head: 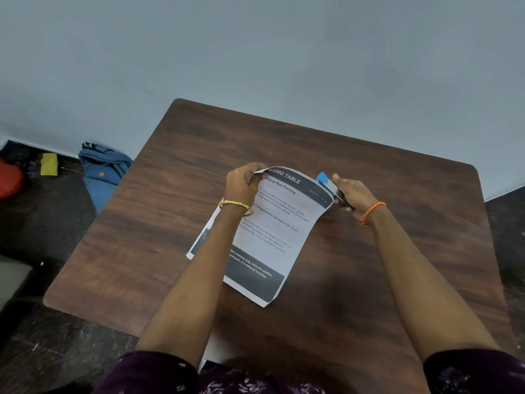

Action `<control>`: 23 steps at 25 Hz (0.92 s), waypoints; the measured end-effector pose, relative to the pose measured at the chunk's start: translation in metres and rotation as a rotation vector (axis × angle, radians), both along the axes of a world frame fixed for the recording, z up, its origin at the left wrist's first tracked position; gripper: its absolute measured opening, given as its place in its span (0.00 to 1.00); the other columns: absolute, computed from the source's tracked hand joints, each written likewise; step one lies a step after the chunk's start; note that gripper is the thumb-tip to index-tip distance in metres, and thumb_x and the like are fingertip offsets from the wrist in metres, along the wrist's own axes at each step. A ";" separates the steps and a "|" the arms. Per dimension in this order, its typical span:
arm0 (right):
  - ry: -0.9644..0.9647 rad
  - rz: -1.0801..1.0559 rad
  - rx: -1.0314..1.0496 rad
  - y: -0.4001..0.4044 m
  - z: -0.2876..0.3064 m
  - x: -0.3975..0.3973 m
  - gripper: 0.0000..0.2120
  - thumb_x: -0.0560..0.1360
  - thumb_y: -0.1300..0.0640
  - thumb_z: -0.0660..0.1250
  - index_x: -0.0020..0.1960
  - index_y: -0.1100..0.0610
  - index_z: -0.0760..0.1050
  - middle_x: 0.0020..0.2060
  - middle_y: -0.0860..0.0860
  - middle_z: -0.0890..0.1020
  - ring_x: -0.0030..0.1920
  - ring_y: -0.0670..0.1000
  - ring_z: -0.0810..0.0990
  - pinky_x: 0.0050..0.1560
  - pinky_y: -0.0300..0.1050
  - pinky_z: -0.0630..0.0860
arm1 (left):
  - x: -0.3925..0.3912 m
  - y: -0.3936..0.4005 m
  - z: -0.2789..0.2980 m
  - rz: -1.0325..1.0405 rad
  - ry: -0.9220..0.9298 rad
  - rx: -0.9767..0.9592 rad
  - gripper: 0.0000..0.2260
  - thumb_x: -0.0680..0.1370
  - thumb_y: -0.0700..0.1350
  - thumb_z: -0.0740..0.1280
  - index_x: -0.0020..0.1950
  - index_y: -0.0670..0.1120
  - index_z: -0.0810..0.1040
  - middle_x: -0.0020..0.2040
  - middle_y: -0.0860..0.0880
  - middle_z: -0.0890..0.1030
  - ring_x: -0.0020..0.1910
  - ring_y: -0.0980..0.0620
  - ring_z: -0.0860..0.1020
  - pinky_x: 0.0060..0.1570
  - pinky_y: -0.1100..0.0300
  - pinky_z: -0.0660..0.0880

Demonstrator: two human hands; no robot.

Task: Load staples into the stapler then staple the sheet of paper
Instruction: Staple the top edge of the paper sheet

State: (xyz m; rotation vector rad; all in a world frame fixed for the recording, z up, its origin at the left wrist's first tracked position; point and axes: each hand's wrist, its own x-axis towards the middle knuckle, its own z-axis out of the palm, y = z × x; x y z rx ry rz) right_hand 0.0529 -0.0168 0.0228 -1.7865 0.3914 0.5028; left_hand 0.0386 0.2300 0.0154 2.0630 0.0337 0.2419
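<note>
A printed sheet of paper (pixel 272 231) with dark header and footer bands lies curled over the middle of the brown wooden table (pixel 397 237). My left hand (pixel 245 182) grips its top left corner and lifts that edge. My right hand (pixel 353 193) holds a small blue stapler (pixel 326 182) against the sheet's top right corner. The stapler's jaws are partly hidden by the paper and my fingers. A second sheet (pixel 203 237) peeks out under the left edge.
A blue cloth bag (pixel 103 172) lies on the dark floor left of the table, with a yellow item (pixel 49 164) and a red object (pixel 10 180) further left. A pale wall stands behind the table. White paper (pixel 218 348) shows near my lap.
</note>
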 end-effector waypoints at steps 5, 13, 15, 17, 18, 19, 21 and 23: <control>-0.023 0.130 0.041 -0.004 -0.002 -0.001 0.16 0.75 0.44 0.63 0.46 0.55 0.81 0.20 0.43 0.72 0.23 0.44 0.61 0.20 0.34 0.54 | 0.005 -0.001 0.003 -0.006 0.029 0.022 0.07 0.75 0.36 0.66 0.49 0.37 0.83 0.45 0.41 0.84 0.42 0.53 0.77 0.39 0.82 0.66; -0.241 0.323 -0.147 -0.017 0.005 -0.008 0.14 0.71 0.55 0.71 0.57 0.51 0.78 0.38 0.41 0.84 0.37 0.40 0.78 0.39 0.30 0.73 | 0.011 0.004 0.002 -0.020 0.086 0.041 0.07 0.75 0.36 0.66 0.50 0.37 0.82 0.47 0.40 0.84 0.43 0.53 0.76 0.37 0.82 0.66; -0.285 0.402 -0.292 -0.015 0.001 -0.006 0.19 0.69 0.54 0.73 0.59 0.51 0.78 0.50 0.47 0.83 0.49 0.47 0.80 0.51 0.38 0.73 | 0.011 0.003 0.001 -0.026 0.085 0.043 0.08 0.76 0.36 0.65 0.50 0.37 0.82 0.47 0.40 0.84 0.43 0.52 0.76 0.38 0.82 0.67; -0.347 0.442 -0.426 -0.012 -0.001 -0.005 0.21 0.68 0.54 0.73 0.60 0.51 0.77 0.53 0.49 0.82 0.52 0.49 0.79 0.54 0.43 0.74 | 0.010 0.002 0.000 -0.027 0.087 0.047 0.08 0.76 0.36 0.65 0.51 0.37 0.82 0.48 0.41 0.84 0.44 0.51 0.78 0.41 0.77 0.70; -0.385 0.444 -0.471 -0.010 -0.002 -0.005 0.21 0.68 0.54 0.73 0.61 0.51 0.77 0.54 0.50 0.82 0.53 0.51 0.78 0.55 0.46 0.74 | 0.009 0.003 0.000 -0.023 0.090 0.046 0.08 0.76 0.37 0.65 0.50 0.37 0.82 0.48 0.41 0.84 0.44 0.51 0.78 0.42 0.72 0.71; -0.426 0.444 -0.515 -0.010 -0.001 -0.005 0.21 0.68 0.54 0.73 0.61 0.50 0.76 0.54 0.50 0.82 0.54 0.52 0.78 0.56 0.50 0.75 | 0.009 0.003 0.000 -0.017 0.093 0.040 0.08 0.76 0.37 0.65 0.50 0.38 0.82 0.47 0.41 0.84 0.44 0.51 0.78 0.44 0.69 0.71; -0.510 0.477 -0.617 -0.010 0.003 -0.006 0.21 0.68 0.54 0.72 0.61 0.49 0.76 0.52 0.50 0.82 0.53 0.56 0.78 0.56 0.55 0.75 | 0.008 0.003 0.001 -0.001 0.097 0.032 0.07 0.76 0.37 0.66 0.50 0.38 0.82 0.47 0.40 0.84 0.43 0.52 0.77 0.43 0.68 0.70; -0.560 0.511 -0.714 -0.010 0.007 -0.009 0.21 0.68 0.53 0.71 0.61 0.47 0.75 0.52 0.50 0.82 0.53 0.57 0.78 0.55 0.57 0.74 | 0.009 0.004 0.001 0.006 0.089 0.036 0.07 0.75 0.37 0.66 0.50 0.38 0.83 0.46 0.40 0.84 0.42 0.52 0.76 0.40 0.74 0.69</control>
